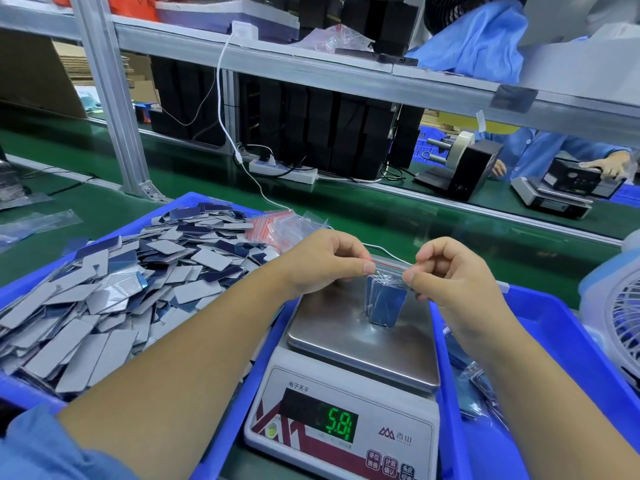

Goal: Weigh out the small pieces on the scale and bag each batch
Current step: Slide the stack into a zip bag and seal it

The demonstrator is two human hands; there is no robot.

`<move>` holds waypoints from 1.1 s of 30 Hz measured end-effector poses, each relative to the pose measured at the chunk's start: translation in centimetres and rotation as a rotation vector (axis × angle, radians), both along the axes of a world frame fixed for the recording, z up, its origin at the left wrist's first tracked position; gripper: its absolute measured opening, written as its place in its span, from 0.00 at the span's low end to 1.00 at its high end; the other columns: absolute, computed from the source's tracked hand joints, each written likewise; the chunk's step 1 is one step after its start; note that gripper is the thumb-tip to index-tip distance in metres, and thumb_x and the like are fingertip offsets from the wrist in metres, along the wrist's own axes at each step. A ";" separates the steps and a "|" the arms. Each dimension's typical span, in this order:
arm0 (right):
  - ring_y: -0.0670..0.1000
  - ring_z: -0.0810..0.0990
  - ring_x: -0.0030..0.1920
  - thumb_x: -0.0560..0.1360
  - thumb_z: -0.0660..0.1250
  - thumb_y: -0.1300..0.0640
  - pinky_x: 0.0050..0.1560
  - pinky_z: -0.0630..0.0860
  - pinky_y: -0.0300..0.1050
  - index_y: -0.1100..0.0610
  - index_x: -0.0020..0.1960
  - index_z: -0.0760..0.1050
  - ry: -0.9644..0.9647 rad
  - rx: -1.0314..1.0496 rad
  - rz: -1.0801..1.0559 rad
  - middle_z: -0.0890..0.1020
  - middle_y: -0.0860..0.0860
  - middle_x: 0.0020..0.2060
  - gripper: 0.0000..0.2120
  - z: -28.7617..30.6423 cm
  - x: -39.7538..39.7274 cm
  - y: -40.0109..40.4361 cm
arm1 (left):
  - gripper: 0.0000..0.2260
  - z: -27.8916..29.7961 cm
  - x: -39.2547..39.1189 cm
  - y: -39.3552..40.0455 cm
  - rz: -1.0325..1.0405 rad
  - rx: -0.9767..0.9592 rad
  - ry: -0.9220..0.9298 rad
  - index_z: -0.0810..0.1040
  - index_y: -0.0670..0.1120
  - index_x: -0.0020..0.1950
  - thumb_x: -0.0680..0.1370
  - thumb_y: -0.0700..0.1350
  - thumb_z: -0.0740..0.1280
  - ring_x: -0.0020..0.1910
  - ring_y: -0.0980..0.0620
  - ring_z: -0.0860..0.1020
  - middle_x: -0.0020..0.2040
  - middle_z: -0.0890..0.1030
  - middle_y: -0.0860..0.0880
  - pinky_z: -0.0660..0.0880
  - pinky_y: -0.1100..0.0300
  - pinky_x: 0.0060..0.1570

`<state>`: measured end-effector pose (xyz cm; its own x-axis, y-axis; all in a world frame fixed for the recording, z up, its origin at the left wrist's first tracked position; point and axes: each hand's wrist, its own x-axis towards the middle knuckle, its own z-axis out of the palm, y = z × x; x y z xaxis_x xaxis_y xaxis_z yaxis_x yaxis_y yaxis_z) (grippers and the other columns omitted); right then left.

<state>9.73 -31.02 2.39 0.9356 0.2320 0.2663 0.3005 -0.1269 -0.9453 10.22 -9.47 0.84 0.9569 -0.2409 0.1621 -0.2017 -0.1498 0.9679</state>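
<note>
Your count: two hands, one bag, one scale, two trays

You have two hands, the left hand (320, 261) and right hand (450, 271), on one zip bag (388, 289) over one scale (349, 382). Two blue trays: the left tray (187, 202) holds a heap of flat pieces (114, 289) too many to count, the right tray (561, 327) several filled bags (478, 386). One stack of empty bags (273, 226) sits at the left tray's far corner; one fan (616, 317) stands at the belt's right edge.

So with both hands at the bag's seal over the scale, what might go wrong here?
The left hand and right hand pinch only the strip of the small bag, so a slip could spill its blue pieces. The bag's bottom rests on the scale, so its 5.81 may mislead.
</note>
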 end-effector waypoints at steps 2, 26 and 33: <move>0.48 0.76 0.32 0.71 0.73 0.71 0.38 0.72 0.47 0.53 0.42 0.74 -0.006 0.000 -0.013 0.81 0.48 0.30 0.14 0.0 0.1 -0.1 | 0.06 0.0 -0.1 0.0 -0.025 -0.018 -0.004 0.81 0.46 0.41 0.76 0.37 0.72 0.37 0.54 0.75 0.36 0.80 0.51 0.74 0.59 0.45; 0.36 0.76 0.34 0.75 0.71 0.51 0.35 0.68 0.37 0.46 0.43 0.75 -0.074 -0.631 -0.181 0.81 0.39 0.39 0.05 -1.6 0.9 -0.1 | 0.04 -1.0 0.7 -0.1 0.190 0.379 -0.228 0.82 0.55 0.46 0.79 0.48 0.68 0.39 0.62 0.77 0.41 0.82 0.60 0.73 0.70 0.41; 0.34 0.74 0.35 0.76 0.70 0.53 0.36 0.67 0.36 0.47 0.42 0.75 -0.111 -0.666 -0.178 0.80 0.39 0.38 0.05 -1.3 0.6 0.0 | 0.05 -0.9 0.6 -0.2 0.202 0.370 -0.224 0.81 0.53 0.44 0.79 0.46 0.68 0.32 0.61 0.72 0.32 0.77 0.60 0.70 0.68 0.36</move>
